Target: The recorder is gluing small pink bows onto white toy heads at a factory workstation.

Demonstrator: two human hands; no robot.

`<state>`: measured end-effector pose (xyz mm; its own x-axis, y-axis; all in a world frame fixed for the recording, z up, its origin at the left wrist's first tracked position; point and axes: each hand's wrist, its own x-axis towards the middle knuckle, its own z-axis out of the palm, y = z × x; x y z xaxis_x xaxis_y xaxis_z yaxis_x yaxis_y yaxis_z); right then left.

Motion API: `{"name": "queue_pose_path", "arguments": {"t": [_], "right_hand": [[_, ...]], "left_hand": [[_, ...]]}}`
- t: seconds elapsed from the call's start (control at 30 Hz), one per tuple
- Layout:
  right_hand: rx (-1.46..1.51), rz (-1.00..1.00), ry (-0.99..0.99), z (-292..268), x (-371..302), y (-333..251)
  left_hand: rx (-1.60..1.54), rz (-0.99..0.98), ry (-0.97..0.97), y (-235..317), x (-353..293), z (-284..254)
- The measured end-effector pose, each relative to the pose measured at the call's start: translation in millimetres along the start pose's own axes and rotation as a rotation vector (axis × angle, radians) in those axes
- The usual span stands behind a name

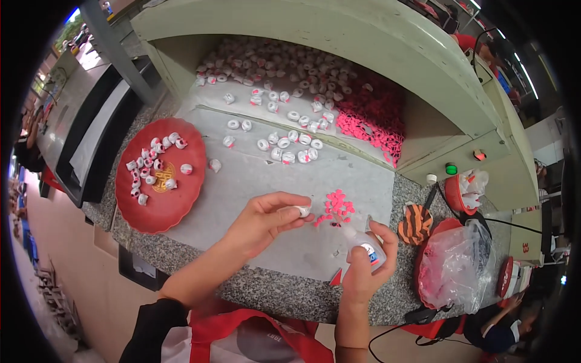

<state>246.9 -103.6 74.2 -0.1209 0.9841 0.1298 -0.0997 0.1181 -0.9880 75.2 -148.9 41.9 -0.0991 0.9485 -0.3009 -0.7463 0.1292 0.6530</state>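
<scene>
Between the thumb and fingers of my left hand [269, 218] is a small white rounded piece [304, 211]. My right hand [369, 266] grips a small clear squeeze bottle [370, 243] with a blue and white label, its nozzle tilted toward the left hand. Just beyond the bottle, a loose heap of small flat pink pieces [337, 207] lies on the white paper sheet [242, 175]. On the left, a red scalloped plate [136, 209] carries several white pieces with pink parts. More white ring-like pieces [284, 143] are spread at the sheet's far side.
A pale green cabinet [339, 30] arches over a bay piled with white pieces and a pink heap [375, 133]. To the right are an orange-and-black striped item [415, 224], a red basket [454, 196] and a plastic bag [460, 260] on a red plate. Speckled stone edges the worktop [272, 287].
</scene>
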Motion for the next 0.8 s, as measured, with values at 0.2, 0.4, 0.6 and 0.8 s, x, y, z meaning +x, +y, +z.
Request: {"name": "queue_pose_path", "arguments": {"t": [0.2, 0.4, 0.6, 0.8], "right_hand": [[-0.289, -0.303, -0.074, -1.6, -24.0, -1.0], [-0.385, -0.435, -0.152, 1.5, -22.4, 0.0], [-0.398, -0.427, -0.179, 0.4, -20.3, 0.4], [-0.405, -0.559, -0.251, 0.4, -13.9, 0.0]], "left_hand": [[0.479, 0.435, 0.048, -9.9, -9.5, 12.5], [0.691, 0.597, 0.030, -10.3, -12.2, 13.0], [0.638, 0.617, 0.072, -11.2, -12.5, 15.9], [0.674, 0.613, 0.064, -8.6, -13.6, 17.2]]}}
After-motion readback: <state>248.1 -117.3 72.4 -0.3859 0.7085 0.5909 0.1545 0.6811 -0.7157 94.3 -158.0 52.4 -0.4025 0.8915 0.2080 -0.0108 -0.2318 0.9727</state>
